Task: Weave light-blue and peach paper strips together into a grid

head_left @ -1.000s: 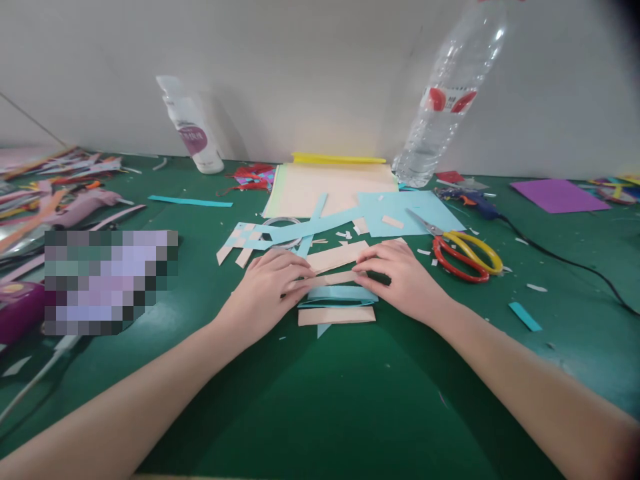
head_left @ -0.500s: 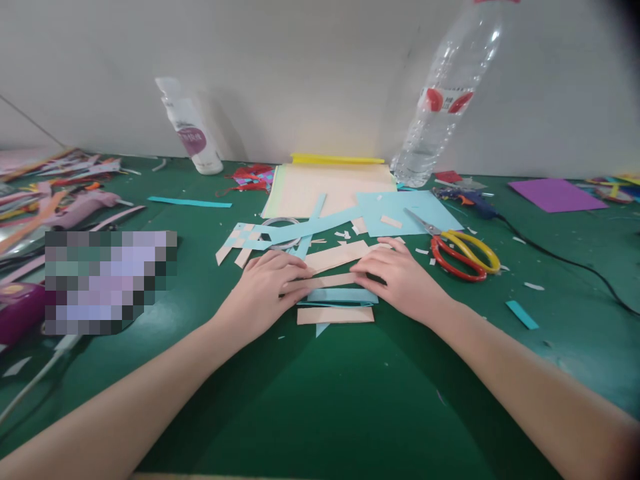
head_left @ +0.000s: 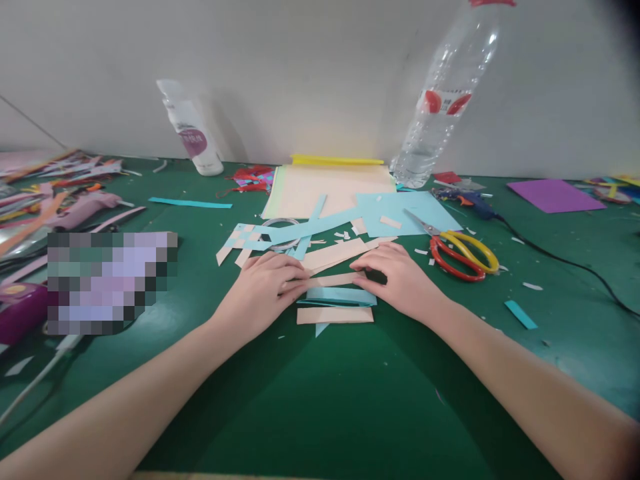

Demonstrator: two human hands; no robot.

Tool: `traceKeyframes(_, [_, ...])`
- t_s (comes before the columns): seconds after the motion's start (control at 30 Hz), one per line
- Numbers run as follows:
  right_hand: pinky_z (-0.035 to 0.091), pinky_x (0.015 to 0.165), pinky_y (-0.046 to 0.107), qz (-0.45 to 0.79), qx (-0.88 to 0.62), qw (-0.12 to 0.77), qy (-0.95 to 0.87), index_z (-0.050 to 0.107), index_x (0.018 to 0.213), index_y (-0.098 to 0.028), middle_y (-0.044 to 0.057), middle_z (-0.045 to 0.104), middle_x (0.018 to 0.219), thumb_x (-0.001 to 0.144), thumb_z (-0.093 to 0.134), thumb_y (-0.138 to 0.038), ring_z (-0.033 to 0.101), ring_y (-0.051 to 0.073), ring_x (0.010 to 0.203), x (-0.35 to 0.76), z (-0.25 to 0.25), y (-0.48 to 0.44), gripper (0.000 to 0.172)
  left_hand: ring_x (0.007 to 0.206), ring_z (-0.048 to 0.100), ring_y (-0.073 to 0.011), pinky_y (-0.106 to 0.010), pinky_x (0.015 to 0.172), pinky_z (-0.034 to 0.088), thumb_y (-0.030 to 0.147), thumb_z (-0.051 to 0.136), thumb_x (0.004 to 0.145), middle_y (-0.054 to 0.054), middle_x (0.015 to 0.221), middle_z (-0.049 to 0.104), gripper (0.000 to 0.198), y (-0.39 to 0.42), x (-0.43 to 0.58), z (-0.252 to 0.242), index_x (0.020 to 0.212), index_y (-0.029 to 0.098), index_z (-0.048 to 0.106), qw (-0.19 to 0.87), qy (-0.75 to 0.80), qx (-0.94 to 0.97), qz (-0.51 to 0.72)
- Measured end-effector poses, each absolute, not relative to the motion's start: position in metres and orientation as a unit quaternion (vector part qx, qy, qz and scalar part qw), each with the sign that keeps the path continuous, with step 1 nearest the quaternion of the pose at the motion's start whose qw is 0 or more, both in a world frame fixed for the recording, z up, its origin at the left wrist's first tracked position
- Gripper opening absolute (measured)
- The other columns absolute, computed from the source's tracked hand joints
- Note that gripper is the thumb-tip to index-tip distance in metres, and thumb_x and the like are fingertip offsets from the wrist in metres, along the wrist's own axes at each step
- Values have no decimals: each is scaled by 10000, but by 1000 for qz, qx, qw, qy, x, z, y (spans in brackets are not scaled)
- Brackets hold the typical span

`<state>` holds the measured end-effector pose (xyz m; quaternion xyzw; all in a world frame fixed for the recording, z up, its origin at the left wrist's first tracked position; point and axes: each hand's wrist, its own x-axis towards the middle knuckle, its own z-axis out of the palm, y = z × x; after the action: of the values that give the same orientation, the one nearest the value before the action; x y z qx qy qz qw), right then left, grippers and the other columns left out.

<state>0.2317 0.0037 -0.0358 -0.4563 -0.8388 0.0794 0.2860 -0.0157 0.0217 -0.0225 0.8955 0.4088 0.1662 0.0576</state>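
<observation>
A narrow cream paper strip (head_left: 333, 280) stretches between my two hands. My left hand (head_left: 267, 283) pinches its left end; the fingers of my right hand (head_left: 393, 275) close on its right end. Just in front lies a folded light-blue paper strip (head_left: 340, 297), and nearer to me a flat cream strip (head_left: 335, 315) rests over a blue tip. Behind my hands is a wider cream strip (head_left: 335, 255). Further back a woven blue-and-cream piece (head_left: 245, 237) with loose strip ends lies beside a roll of clear tape (head_left: 283, 223).
Scissors (head_left: 463, 253) with red and yellow handles lie right of my hands. Behind are blue paper (head_left: 410, 213), a cream sheet (head_left: 330, 190), a large plastic bottle (head_left: 440, 100) and a white bottle (head_left: 193, 133). A blurred-out phone-like object (head_left: 113, 283) and a pink glue gun (head_left: 83, 208) lie left.
My right hand has shifted very slightly, its fingers a little lower over the strip's end. Both hands keep hold of the cream strip, and the other things stay put.
</observation>
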Motion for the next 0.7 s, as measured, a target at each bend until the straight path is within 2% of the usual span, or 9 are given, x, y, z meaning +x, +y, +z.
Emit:
traceKeyframes(0.17, [400,874,420,115,-502,287,-808,646,889,-204,14,685,820,807,621,-233,582,182,775,228,-34,4,91,1047,540,-235,-429,892,410,320,491,889,-27,1102,642,231,20,-16,-24,1036,246,653,45,417,894,156])
traceKeyframes(0.47, [372,917,418,117,-491,281,-816,645,927,-203,3,681,785,824,590,-189,581,177,788,227,-34,3,118,1108,512,-229,-435,931,402,263,484,891,-49,1178,594,254,21,-15,-26,1117,209,587,24,406,900,155])
traceKeyframes(0.7, [343,947,414,97,-473,278,-830,644,917,-207,4,672,823,851,566,-225,586,166,796,229,-37,4,104,1046,531,-218,-399,874,380,262,503,893,-14,1071,631,162,21,-16,-24,916,246,663,12,385,908,163])
